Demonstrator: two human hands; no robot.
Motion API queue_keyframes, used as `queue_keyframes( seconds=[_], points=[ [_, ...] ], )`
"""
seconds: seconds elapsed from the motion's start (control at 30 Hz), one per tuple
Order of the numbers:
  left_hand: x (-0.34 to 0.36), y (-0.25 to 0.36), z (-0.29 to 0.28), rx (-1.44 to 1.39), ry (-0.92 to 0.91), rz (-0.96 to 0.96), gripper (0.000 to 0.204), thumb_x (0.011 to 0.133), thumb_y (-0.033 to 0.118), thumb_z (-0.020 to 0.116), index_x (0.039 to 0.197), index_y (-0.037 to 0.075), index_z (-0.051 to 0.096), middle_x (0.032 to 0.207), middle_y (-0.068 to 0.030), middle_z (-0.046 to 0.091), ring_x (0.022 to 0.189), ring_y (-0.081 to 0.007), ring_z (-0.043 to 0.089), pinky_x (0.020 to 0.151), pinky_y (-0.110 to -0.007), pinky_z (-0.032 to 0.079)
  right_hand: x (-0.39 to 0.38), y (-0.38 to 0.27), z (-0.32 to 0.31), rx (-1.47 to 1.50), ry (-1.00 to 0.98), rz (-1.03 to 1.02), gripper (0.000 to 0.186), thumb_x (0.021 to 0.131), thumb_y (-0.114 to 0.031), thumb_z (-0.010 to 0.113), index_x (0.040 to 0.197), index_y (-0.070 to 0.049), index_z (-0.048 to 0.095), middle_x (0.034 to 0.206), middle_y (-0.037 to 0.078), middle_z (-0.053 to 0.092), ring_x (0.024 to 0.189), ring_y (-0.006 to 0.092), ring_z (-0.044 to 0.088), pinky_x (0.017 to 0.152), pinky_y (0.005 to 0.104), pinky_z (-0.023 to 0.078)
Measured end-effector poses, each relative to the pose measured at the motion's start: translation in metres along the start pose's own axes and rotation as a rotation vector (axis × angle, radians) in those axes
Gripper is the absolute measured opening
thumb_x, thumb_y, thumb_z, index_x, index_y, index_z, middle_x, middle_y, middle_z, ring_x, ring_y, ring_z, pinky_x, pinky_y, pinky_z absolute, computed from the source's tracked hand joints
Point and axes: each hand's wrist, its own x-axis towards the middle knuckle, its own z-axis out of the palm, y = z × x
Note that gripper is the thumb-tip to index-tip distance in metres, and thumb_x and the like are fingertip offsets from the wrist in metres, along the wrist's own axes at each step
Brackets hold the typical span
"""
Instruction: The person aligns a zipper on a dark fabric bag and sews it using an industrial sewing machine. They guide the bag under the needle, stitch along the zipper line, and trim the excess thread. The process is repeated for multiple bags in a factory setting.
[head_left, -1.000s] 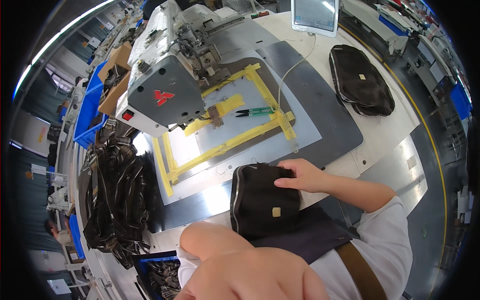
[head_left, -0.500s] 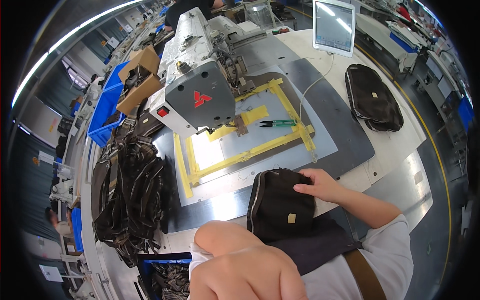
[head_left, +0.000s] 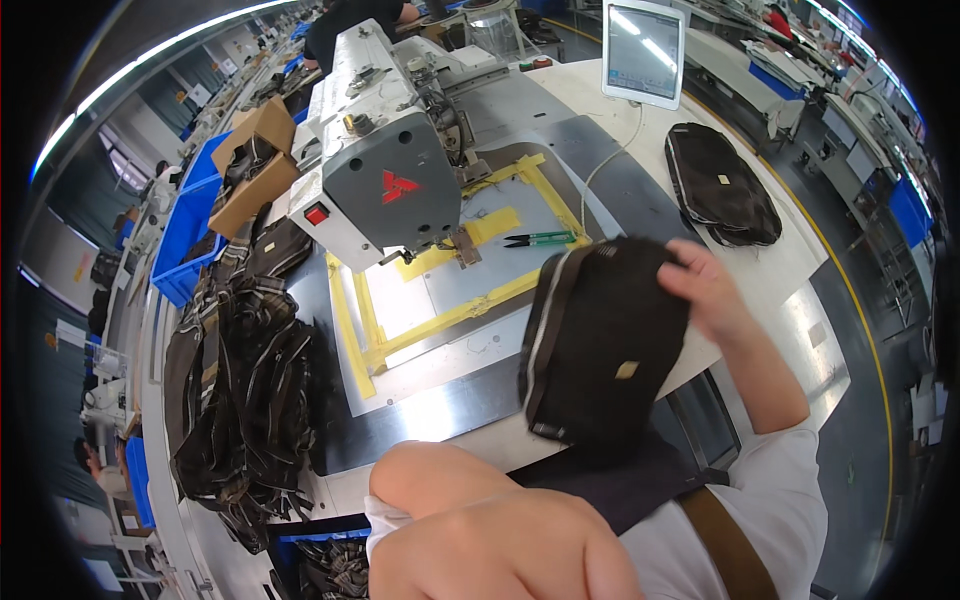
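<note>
Progress: appears part-way. Similar dk pouch (head_left: 718, 175) laid at desk's (head_left: 790, 262) far R; dk fabric heap (head_left: 240, 390) remains at L, by sewing machine (head_left: 385, 190). Held pouch (head_left: 600, 345) not yet set down: your R hand (head_left: 702, 290) grips its upper R edge, tilted, over desk's near edge. Your L hand (head_left: 500, 550) close to cam, fingers out of view; grip can't tell. Vs. prev. frame: held pouch raised, R hand higher.

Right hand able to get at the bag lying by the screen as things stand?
Probably not: the right hand holds another bag. Otherwise, nothing visible blocks its way to the screen-side bag.
</note>
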Motion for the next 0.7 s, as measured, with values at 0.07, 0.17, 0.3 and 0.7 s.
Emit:
queue_keyframes(
  seconds=[0.07, 0.17, 0.3, 0.7],
  points=[
    [0.002, 0.0, 0.0, 0.011, 0.021, -0.018, 0.04, 0.085, -0.004, 0.046, 0.05, 0.012, 0.035, 0.054, -0.0009, 0.038, 0.04, -0.0139, 0.04, 0.058, -0.031, 0.05, 0.009, -0.029, -0.023, -0.018, 0.1, -0.12, 0.03, 0.091, -0.017, 0.062, 0.115, 0.001, 0.058, 0.103, 0.007, 0.066, 0.092, 0.012, 0.063, 0.084, 0.026, 0.049],
    [0.002, -0.005, 0.001, 0.028, 0.05, -0.01, 0.039, 0.086, -0.002, 0.048, 0.051, 0.01, 0.037, 0.056, -0.0024, 0.04, 0.041, -0.015, 0.042, 0.056, -0.031, 0.05, 0.037, -0.079, -0.07, -0.12, 0.191, -0.218, 0.035, 0.092, -0.02, 0.061, 0.118, 0.001, 0.055, 0.105, 0.009, 0.066, 0.093, 0.0125, 0.064, 0.084, 0.0249, 0.05],
    [-0.007, -0.022, -0.03, 0.021, 0.002, -0.081, 0.036, 0.092, 0.013, 0.051, 0.058, 0.002, 0.052, 0.063, -0.0112, 0.051, 0.051, -0.02, 0.054, 0.054, -0.027, 0.049, 0.069, -0.126, -0.211, -1.119, 0.675, -0.263, 0.035, 0.088, -0.024, 0.063, 0.116, -0.002, 0.06, 0.107, 0.011, 0.067, 0.098, 0.0188, 0.064, 0.087, 0.0307, 0.049],
    [-0.099, 0.036, -0.028, 1.041, 0.384, -0.6, 0.028, 0.083, 0.03, 0.069, 0.076, 0.004, 0.059, 0.067, -0.0033, 0.05, 0.053, -0.0153, 0.046, 0.046, -0.027, 0.032, 0.133, 0.087, 0.007, -1.311, -0.152, -0.594, 0.031, 0.08, -0.016, 0.065, 0.109, -0.005, 0.062, 0.115, 0.01, 0.059, 0.111, 0.0298, 0.053, 0.096, 0.0383, 0.042]
  ],
)
